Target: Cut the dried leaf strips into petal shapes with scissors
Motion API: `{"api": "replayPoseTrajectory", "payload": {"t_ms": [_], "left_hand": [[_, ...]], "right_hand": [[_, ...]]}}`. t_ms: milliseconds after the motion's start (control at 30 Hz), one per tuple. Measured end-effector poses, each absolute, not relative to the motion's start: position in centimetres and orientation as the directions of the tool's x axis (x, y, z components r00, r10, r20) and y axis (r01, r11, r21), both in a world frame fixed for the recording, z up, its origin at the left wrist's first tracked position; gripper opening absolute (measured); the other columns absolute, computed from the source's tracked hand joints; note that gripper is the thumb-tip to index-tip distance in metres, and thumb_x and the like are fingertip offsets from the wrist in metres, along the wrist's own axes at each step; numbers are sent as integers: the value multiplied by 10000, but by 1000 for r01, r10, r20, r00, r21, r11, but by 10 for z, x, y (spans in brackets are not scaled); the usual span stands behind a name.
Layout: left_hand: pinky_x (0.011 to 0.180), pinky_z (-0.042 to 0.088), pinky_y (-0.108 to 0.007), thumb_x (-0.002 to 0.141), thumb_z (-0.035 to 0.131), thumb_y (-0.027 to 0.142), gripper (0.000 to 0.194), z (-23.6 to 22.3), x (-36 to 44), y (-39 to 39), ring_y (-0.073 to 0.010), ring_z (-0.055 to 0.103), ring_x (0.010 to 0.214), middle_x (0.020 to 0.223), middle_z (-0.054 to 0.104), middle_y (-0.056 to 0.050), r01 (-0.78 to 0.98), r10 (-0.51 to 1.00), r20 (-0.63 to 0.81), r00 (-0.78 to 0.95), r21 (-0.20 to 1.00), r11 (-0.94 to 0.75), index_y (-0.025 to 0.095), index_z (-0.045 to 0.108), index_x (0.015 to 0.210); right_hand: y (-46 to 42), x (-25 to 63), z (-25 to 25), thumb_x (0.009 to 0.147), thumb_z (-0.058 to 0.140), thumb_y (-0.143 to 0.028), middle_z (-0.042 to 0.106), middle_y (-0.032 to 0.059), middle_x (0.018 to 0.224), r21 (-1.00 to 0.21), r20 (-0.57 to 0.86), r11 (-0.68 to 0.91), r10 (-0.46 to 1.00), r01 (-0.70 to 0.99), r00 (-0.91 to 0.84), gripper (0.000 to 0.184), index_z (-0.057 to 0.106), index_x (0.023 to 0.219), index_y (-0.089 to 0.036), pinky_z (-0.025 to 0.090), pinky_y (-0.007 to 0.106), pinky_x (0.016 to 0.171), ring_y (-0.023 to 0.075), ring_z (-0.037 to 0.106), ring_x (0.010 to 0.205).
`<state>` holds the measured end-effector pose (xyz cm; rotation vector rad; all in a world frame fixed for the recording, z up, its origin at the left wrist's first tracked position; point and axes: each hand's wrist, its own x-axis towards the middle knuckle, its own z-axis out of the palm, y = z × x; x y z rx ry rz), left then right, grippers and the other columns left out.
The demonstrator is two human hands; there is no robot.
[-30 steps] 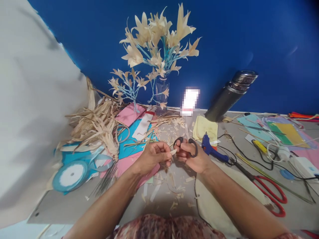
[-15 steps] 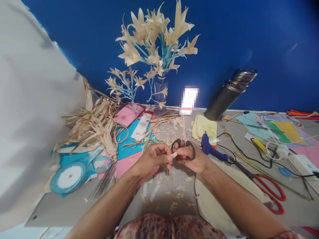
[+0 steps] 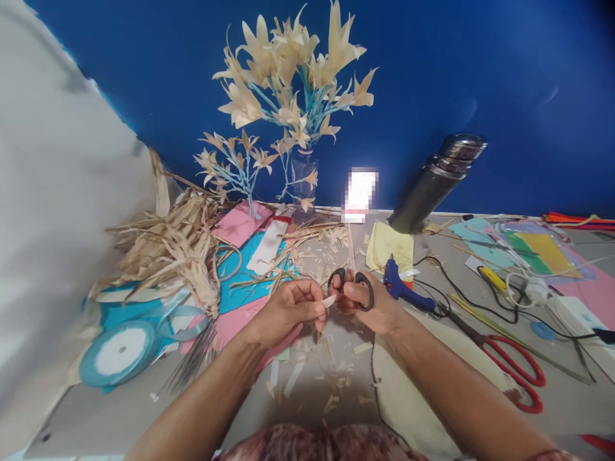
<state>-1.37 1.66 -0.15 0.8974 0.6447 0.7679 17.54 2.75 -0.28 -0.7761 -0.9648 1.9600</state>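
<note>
Between the thumb and fingertips of my left hand (image 3: 293, 310) is a small pale petal-shaped piece of husk (image 3: 329, 300), its pointed end toward the right. My right hand (image 3: 369, 304) is closed around a pair of scissors (image 3: 365, 291) with black handles; the blades are hard to make out. The two hands are close together but apart, above a grey tabletop (image 3: 319, 400) strewn with pale trimmings. Behind them, cream husk flowers (image 3: 288, 83) on blue stems stand in a clear bottle (image 3: 303, 182).
Dried corn husks (image 3: 177, 243) and a blue ribbon spool (image 3: 120, 352) lie at left. A blue glue gun (image 3: 406, 291), red-handled scissors (image 3: 514, 362) and cords are at right. A dark flask (image 3: 432, 186) stands by the blue wall. Pink paper (image 3: 245, 221) lies behind my left hand.
The view has shifted slightly, so most things sit further left. My right fingers touched the husk piece half a second ago; now a small gap separates them from it.
</note>
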Motion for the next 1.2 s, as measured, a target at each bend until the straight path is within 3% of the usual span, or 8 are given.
{"api": "replayPoseTrajectory", "payload": {"t_ms": [200,367,467,567,700,833,1000,1200], "left_hand": [[559,420,-232,723,789,293,248,-2,-13,17,-124,587,536,590,648,-27,-181,816,-217,536,915,362,132,601,716],[565,426,-246,724,785,314,256,-2,-11,15,-125,579,533,613,649,-30,-254,790,-179,586,886,388,136,601,731],[546,415,-244,693,809,322,289,-2,-11,15,-122,567,509,587,635,-21,-326,817,-180,547,853,407,141,585,718],[540,416,-241,688,816,310,291,-4,-11,16,-117,565,500,589,629,-18,-311,828,-201,523,860,405,138,582,708],[561,430,-244,705,807,313,282,-6,-10,17,-116,581,525,640,628,-22,-280,824,-203,529,875,396,132,592,723],[598,446,-263,698,802,399,342,-4,-6,15,-132,600,588,752,631,-30,-389,840,-144,523,837,386,139,610,813],[553,380,-214,734,785,311,257,-7,1,11,-106,551,563,627,615,-8,-307,886,-184,425,892,332,144,590,747],[591,400,-231,725,780,259,257,-15,6,10,-102,538,533,566,608,-4,-486,872,-93,481,799,354,145,558,665]], "right_hand": [[24,175,-5,602,857,-312,581,-20,666,-939,-215,-301,893,-167,-395,343,638,808,-147,308,196,501,83,454,554],[26,174,-6,606,829,-328,509,-38,606,-827,-232,-446,825,-341,-515,313,614,739,-144,260,199,456,63,377,488],[30,177,-5,626,827,-410,555,-18,664,-812,-203,-421,853,-404,-481,376,620,803,-150,260,199,445,61,383,483],[31,178,-5,602,843,-419,610,7,727,-893,-171,-320,892,-315,-419,430,627,860,-150,310,204,473,85,460,534],[26,175,-7,625,821,-324,567,-27,644,-959,-169,-236,922,-159,-349,327,622,819,-152,313,199,493,84,448,541],[23,171,-5,627,803,-313,585,-25,666,-958,-162,-217,949,-186,-271,308,614,815,-159,342,208,515,99,484,569],[23,170,-3,628,804,-283,562,-37,611,-973,-164,-198,956,-121,-244,269,614,763,-148,335,194,494,84,464,533],[20,166,1,627,814,-323,573,-35,573,-892,-188,-320,905,-320,-382,312,584,759,-158,378,205,452,112,545,467]]}}
